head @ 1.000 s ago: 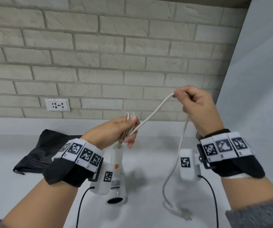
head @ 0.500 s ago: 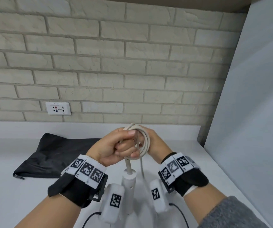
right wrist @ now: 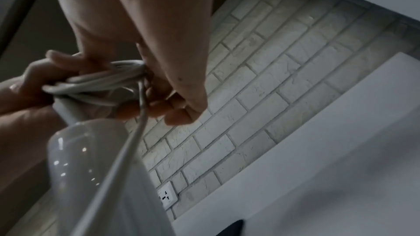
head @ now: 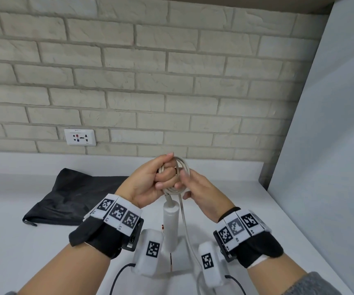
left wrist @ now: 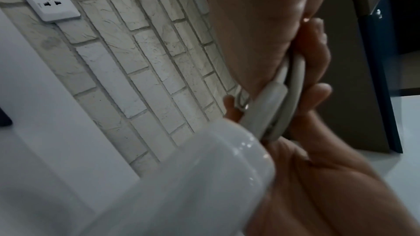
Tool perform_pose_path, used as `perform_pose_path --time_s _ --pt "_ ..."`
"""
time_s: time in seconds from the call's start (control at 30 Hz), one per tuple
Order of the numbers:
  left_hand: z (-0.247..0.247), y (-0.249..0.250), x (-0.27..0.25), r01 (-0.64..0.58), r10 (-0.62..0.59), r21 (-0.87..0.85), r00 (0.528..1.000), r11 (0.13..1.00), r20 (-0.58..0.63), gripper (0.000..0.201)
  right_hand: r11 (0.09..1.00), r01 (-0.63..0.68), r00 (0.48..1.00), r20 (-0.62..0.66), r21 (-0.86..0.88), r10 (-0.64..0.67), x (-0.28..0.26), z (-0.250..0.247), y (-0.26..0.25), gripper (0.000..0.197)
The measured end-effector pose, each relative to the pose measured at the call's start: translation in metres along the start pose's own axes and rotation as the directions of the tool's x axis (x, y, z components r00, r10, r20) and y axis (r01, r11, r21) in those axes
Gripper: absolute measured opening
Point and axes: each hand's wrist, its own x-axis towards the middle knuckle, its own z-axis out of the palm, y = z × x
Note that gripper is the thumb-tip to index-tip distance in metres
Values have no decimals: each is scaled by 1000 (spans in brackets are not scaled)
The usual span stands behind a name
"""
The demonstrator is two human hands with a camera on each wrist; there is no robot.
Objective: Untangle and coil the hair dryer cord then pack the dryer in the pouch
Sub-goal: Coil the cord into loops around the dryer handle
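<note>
The white hair dryer hangs handle-up by its cord, with the handle [head: 171,225] [left wrist: 204,177] [right wrist: 86,159] below my hands and its head hidden behind the wrist cameras. My left hand [head: 167,175] [left wrist: 302,46] grips several small loops of the white cord [head: 182,167] [left wrist: 293,78] [right wrist: 102,80] above the counter. My right hand [head: 185,186] [right wrist: 159,100] pinches the right side of that coil. One loose cord strand [head: 185,226] [right wrist: 127,150] runs down from the coil past the handle. The black pouch [head: 65,199] lies flat on the counter to the left.
The white counter [head: 22,252] meets a brick wall [head: 171,92] with a wall socket [head: 79,137] at the back left. A pale side panel [head: 331,167] closes off the right. Black camera cables [head: 116,279] hang from both wrists.
My right hand brought the cord from up at the right over to my left hand, adding a loop to the coil. It has since shifted to the coil's right side.
</note>
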Motion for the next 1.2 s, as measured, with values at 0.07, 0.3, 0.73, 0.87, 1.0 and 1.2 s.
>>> perform_pose_path --time_s 0.07,0.3,0.73,0.87,1.0,1.2 --pt "1 -2 2 -26 26 10 999 1000 -24 34 997 -30 1000 -5 66 31 -1 4 0 26" --pt "4 4 -3 41 -41 1 999 999 -21 37 913 -37 999 23 407 30 1 13 -2 21" --pt "1 7 5 -18 110 259 931 966 -347 31 982 185 929 -321 -27 -184 0 3 14 22" --pt "0 6 2 -40 122 226 925 973 -360 31 969 210 932 -273 -130 -239 0 9 25 33" --pt "2 4 0 -37 117 232 933 972 -341 31 947 133 892 -380 -294 -243 6 5 31 29" --pt "1 2 2 -41 170 337 917 940 -362 31 993 0 979 -202 116 23 9 8 1 23"
